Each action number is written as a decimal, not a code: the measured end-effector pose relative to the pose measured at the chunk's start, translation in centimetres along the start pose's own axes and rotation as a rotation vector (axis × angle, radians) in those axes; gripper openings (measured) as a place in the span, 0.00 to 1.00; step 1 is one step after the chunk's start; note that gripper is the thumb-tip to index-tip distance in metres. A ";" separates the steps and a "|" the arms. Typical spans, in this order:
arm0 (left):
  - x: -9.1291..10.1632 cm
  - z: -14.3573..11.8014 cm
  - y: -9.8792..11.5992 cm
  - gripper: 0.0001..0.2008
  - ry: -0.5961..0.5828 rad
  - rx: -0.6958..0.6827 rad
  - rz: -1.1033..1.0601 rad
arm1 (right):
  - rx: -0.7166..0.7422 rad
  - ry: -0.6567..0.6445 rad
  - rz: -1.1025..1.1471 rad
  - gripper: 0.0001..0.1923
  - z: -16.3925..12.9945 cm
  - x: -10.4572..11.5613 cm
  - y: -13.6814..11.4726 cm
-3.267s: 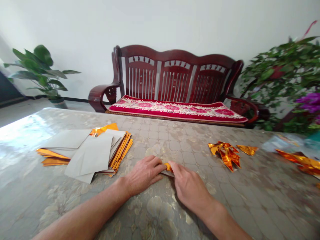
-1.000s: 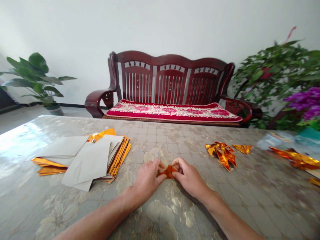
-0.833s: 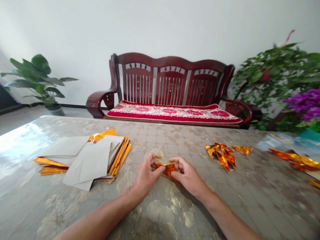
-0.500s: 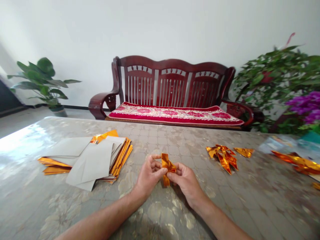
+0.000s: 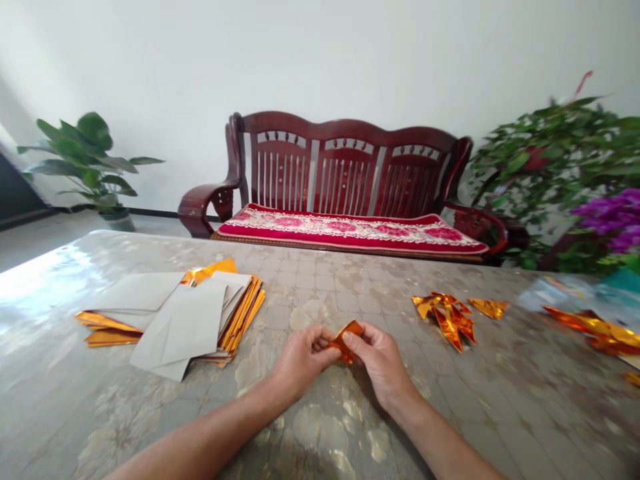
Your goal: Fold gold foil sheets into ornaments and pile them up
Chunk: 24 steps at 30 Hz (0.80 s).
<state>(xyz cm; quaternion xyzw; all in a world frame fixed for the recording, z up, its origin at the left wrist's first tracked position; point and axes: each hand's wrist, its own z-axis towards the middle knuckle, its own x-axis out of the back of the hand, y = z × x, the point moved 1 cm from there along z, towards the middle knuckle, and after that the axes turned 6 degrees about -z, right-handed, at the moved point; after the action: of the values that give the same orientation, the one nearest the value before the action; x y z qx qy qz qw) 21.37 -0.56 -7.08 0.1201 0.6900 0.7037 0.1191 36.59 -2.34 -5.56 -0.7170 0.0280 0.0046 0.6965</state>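
Between my hands is a small folded piece of gold foil paper (image 5: 349,331), held just above the table. My left hand (image 5: 306,357) pinches its left side, fingers curled and thumb pressed along the near edge. On the other side my right hand (image 5: 377,357) grips it, thumb over the front face and fingers behind. The fingers hide much of the folds. To the left lies a spread stack of foil paper sheets (image 5: 183,317), mostly grey side up with gold edges. Several folded gold foil pieces (image 5: 450,317) lie in a small heap to the right.
The table (image 5: 280,427) has a patterned, shiny cover. At its right end are a clear plastic bag (image 5: 555,291) and more gold foil (image 5: 595,327). A wooden bench (image 5: 345,160) with a red cushion stands behind, between potted plants (image 5: 85,157).
The foil strip that stood upright between my hands has been turned and folded into a smaller, tilted shape. My right thumb has moved up onto its face.
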 end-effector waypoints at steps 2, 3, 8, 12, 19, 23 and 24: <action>0.4 0.2 0.0 0.07 0.033 0.002 0.019 | 0.018 0.034 0.017 0.16 -0.1 -0.1 0.0; 0.7 0.2 0.1 0.07 0.053 -0.004 0.048 | 0.031 0.047 0.012 0.16 -0.2 -0.1 -0.1; 1.8 -0.2 1.0 0.06 0.116 -0.140 0.322 | 0.149 0.141 -0.149 0.11 -0.4 0.0 -0.3; 1.4 -0.3 1.3 0.06 0.087 -0.143 0.242 | 0.190 0.174 -0.236 0.12 -0.6 0.0 -0.3; 1.2 -0.1 1.9 0.22 -0.129 0.113 -0.486 | 0.244 -0.014 -0.125 0.19 -1.2 -0.3 -1.0; 1.2 -0.5 1.7 0.25 -0.329 0.215 -0.601 | 0.353 -0.041 -0.245 0.16 -1.1 -0.8 -1.4; 1.2 -0.6 1.5 0.26 -0.364 0.243 -0.614 | 0.374 -0.058 -0.264 0.15 -1.1 -1.0 -1.6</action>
<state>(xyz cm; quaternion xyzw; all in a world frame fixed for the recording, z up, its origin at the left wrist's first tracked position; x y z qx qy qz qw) 20.06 -0.80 -5.54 0.0441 0.7398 0.5156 0.4300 35.61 -3.34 -3.92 -0.5724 -0.0857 -0.0710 0.8124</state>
